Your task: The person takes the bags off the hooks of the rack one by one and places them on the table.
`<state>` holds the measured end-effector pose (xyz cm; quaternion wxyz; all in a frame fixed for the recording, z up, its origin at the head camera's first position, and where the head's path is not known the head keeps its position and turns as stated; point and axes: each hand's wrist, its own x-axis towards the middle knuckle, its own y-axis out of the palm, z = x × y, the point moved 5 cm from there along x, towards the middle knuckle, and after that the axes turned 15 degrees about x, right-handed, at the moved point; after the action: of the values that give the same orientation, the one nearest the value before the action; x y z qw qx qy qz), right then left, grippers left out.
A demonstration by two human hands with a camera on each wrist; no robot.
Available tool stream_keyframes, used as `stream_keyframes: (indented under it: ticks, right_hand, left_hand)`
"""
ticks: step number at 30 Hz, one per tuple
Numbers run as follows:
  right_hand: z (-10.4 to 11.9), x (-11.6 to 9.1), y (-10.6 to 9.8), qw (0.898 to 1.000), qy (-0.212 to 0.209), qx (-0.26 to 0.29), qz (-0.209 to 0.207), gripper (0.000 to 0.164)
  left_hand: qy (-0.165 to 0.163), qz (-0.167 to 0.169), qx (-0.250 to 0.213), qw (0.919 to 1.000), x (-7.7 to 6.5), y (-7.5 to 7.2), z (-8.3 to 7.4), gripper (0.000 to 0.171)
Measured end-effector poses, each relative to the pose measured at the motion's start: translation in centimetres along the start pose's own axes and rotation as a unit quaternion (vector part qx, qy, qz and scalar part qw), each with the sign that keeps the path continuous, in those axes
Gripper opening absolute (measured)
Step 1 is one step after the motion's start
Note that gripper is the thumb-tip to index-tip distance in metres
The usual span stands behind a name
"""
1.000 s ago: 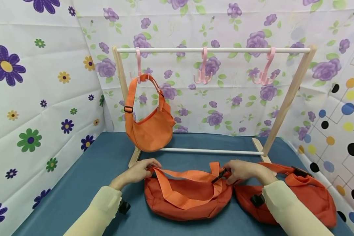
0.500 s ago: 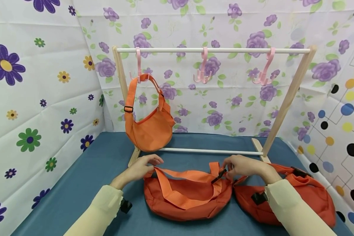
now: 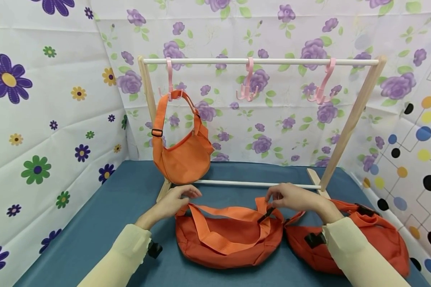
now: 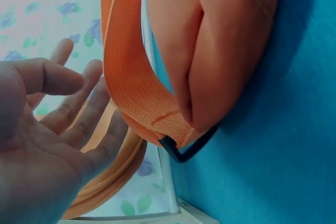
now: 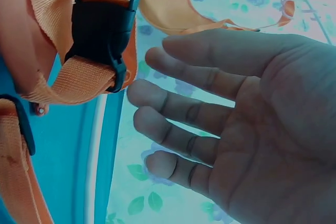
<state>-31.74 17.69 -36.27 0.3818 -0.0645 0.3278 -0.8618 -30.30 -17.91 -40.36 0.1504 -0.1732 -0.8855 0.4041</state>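
A red-orange waist bag (image 3: 233, 258) lies on the blue table, its strap (image 3: 220, 242) draped over the front. At its left end is my left hand (image 3: 172, 202), fingers spread and relaxed. The left wrist view has those fingertips beside the strap (image 4: 128, 66), above a black strap ring (image 4: 184, 153). My right hand (image 3: 292, 198) hovers over the bag's right end with loosely bent fingers. Close to those fingertips, in the right wrist view, sits a black side-release buckle (image 5: 102, 30) on the webbing. Neither hand holds anything.
Another red-orange bag (image 3: 377, 239) lies at the right, partly under my right forearm. Behind stands a rack with a white rail (image 3: 208, 61) and wooden posts. An orange bag (image 3: 184, 163) hangs from its left pink hook (image 3: 169, 77); two more pink hooks hang farther right.
My left hand has let go of the bag's left end and its fingers have lifted. My right hand has released the strap near the buckle and risen slightly. The bag has stayed put.
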Motion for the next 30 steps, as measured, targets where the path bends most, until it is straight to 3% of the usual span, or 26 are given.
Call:
stream_keyframes:
  ticks: [13, 19, 30]
  right_hand:
    - [1.0, 0.0, -1.0, 0.997, -0.044, -0.004, -0.058, 0.023]
    - [1.6, 0.0, -1.4, 0.994, -0.061, -0.004, -0.094, 0.027]
    - [2.4, 0.1, -1.9, 0.990, -0.079, -0.001, -0.117, 0.028]
  left_hand:
    - [0.035, -0.044, -0.001, 0.9984, 0.4, -1.1, -1.1, 0.037]
    - [0.031, -0.063, 0.005, 0.9975, 1.0, -2.2, -1.8, 0.036]
    - [0.031, -0.098, -0.003, 0.9947, 1.5, -3.5, -2.5, 0.030]
